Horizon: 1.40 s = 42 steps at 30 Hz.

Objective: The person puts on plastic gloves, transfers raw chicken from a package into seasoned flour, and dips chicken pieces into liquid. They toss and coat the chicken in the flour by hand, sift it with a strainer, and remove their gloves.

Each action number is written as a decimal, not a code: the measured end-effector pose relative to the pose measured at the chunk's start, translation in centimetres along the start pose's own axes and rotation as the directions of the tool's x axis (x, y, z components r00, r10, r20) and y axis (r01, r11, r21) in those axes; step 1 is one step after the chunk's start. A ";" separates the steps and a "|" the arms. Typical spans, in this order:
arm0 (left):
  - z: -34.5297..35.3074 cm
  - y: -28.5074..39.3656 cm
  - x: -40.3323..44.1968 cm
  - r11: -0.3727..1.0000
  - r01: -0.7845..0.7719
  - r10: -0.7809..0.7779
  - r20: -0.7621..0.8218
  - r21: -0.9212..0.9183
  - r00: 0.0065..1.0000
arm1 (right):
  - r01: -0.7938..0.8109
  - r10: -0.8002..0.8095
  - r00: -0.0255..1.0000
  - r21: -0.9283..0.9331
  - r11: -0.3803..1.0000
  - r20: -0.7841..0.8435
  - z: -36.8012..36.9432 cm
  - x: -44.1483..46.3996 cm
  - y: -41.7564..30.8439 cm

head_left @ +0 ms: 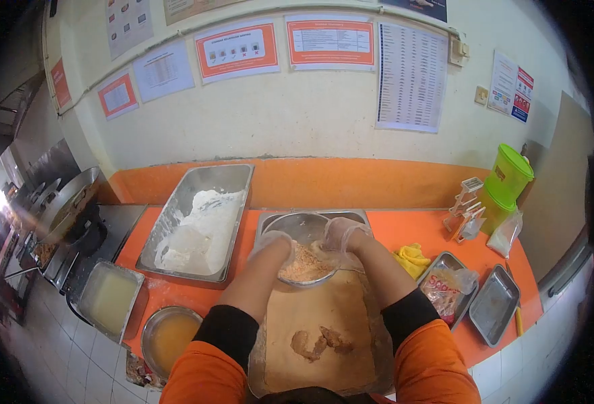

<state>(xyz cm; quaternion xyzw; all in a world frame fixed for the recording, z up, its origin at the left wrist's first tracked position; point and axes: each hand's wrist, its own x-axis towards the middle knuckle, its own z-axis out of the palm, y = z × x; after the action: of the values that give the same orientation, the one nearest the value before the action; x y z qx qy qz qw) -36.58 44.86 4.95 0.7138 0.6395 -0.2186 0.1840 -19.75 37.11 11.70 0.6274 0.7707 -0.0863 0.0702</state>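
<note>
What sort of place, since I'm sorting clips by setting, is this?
Probably a commercial kitchen: a deep metal tray of white, flour-like powder stands on the orange counter, a large wok-like pan is at the left, and printed charts line the wall.

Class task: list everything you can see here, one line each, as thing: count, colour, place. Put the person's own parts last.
Round bowl: 1, silver, over large tray
Crumbly food: one heap, orange, round bowl
Large tray: 1, silver, front centre
Flat layer: 1, tan, large tray
Deep tray: 1, silver, back left
Powder: one mass, white, deep tray
Liquid pan: 1, pale-yellow contents, left
Liquid bowl: 1, orange-yellow contents, front left
Cloth: 1, yellow, right
Small trays: 2, grey, right
Printed bag: 1, clear/red, small tray
White bag: 1, back right
Containers: 2, green, back right
Rack: 1, white/orange, beside containers
Papers: about ten, mixed, wall
Wok: 1, grey, far left
Table: 1, orange, centre
Left hand: 1, clear-gloved, round bowl
Right hand: 1, clear-gloved, round bowl
Sleeves: 2, orange/black, front
</note>
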 end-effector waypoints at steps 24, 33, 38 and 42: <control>0.2 -21.9 -23.8 0.921 -0.199 0.221 -0.027 0.334 0.975 | 0.513 -0.524 0.852 -0.240 0.824 0.022 -4.4 -3.8 -20.0; 13.0 -29.2 -27.4 0.964 0.214 -0.225 -0.051 -0.158 0.973 | 0.485 -0.538 0.837 0.325 0.812 0.094 7.4 -2.2 -35.6; 20.1 -30.6 -24.8 0.992 0.104 -0.103 -0.023 0.070 0.994 | 0.397 -0.422 0.904 0.236 0.887 0.069 13.7 -0.6 -39.5; 23.5 -31.4 -23.3 0.964 0.245 -0.252 -0.058 -0.104 0.966 | 0.403 -0.417 0.908 0.193 0.895 0.035 16.3 0.6 -40.5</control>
<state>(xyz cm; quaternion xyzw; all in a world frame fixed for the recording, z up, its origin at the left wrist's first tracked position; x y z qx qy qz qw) -71.61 16.35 -1.47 0.6254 0.7400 -0.1834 0.1663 -59.53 26.11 -2.55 0.4510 0.8712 -0.1925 0.0219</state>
